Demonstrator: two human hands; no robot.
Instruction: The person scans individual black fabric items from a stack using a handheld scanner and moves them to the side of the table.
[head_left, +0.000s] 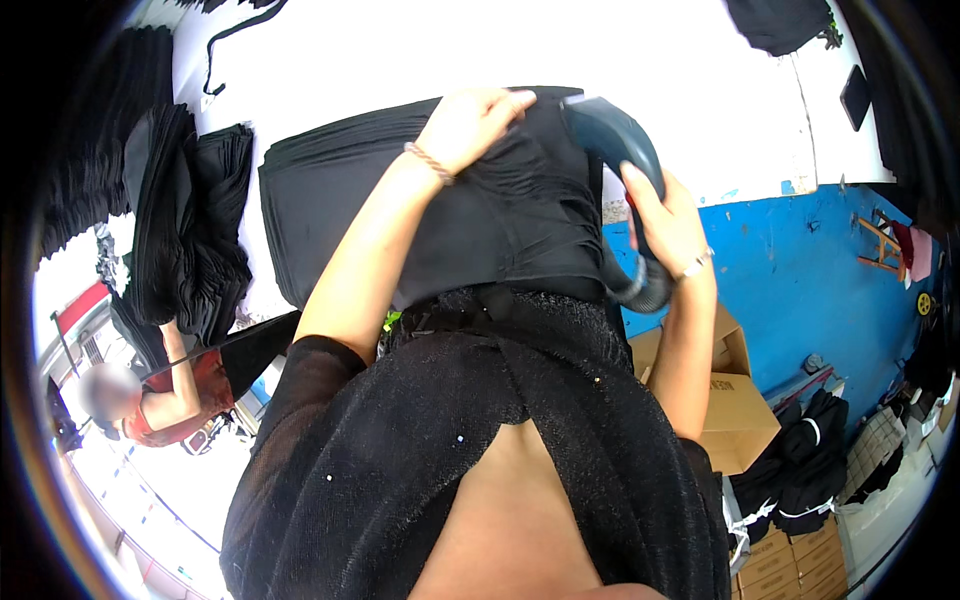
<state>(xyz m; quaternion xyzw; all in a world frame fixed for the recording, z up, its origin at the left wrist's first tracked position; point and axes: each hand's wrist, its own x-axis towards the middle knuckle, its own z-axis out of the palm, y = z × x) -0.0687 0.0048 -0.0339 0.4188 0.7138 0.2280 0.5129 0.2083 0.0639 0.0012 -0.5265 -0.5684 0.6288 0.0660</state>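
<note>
A thick stack of folded black garments (345, 205) lies on the white table in front of me. Over its right part the top piece of black fabric (545, 160) is wrinkled and partly spread. My left hand (475, 125) rests at the far edge of this piece, its fingers curled closed on the cloth. In my right hand (665, 220) is a dark blue-grey vacuum nozzle (615, 130) with a curved handle, gripped with the fingers wrapped round it. Its flat end is at the right far corner of the fabric. A ribbed hose (645, 290) bends below the handle.
More black garment stacks (190, 220) hang over the table's left edge, where another person (175, 400) in red works. A phone (855, 98) and a black cloth (780, 22) lie far right. Open cardboard boxes (735, 410) stand right of me beside the blue floor (770, 280).
</note>
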